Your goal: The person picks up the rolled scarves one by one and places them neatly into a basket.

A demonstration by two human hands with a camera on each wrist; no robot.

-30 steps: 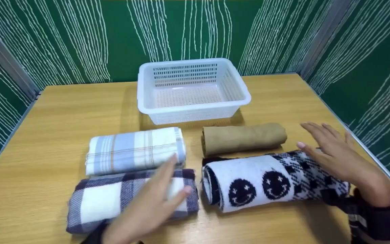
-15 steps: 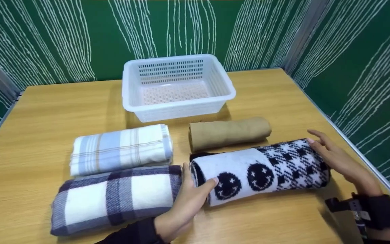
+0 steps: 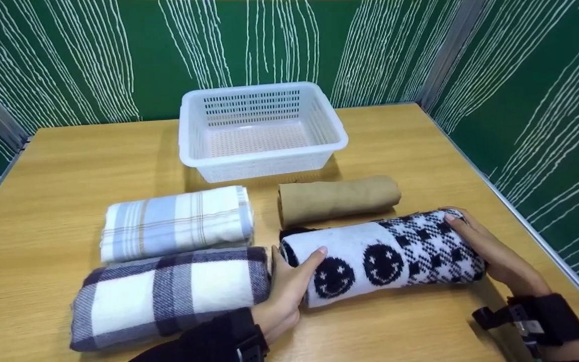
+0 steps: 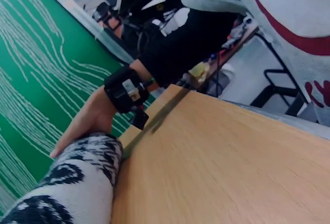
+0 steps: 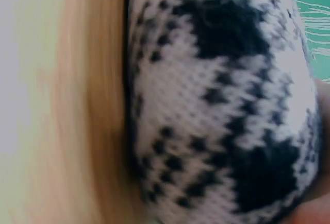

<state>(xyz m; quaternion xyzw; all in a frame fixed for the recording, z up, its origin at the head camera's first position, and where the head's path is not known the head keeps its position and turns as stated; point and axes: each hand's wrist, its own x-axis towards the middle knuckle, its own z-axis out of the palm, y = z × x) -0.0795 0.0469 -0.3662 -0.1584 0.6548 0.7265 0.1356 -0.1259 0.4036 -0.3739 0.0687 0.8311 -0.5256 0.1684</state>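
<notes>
A rolled knitted scarf [image 3: 385, 259] lies at the front right in the head view, white with black smiley faces on its left part and black-and-white houndstooth on its right. My left hand [image 3: 288, 282] holds its left end, thumb on top and fingers by the end face. At the other end my right hand [image 3: 495, 257] grips the houndstooth part, thumb over the top, most fingers hidden behind the roll. The left wrist view shows the scarf [image 4: 85, 180] running toward the right hand [image 4: 87, 118]. Houndstooth knit [image 5: 221, 100] fills much of the right wrist view.
A white plastic basket [image 3: 264, 163] stands at the back of the wooden table [image 3: 93, 156], nothing inside it. Behind the scarf lies a tan cloth roll [image 3: 340, 198]. To the left are a blue-and-white plaid roll [image 3: 176, 221] and a purple-grey checked roll [image 3: 169, 296]. Green walls enclose the table.
My left hand has crossed from over the checked roll to the scarf's left end. The right hand has come down onto its right end. The head view has shifted slightly.
</notes>
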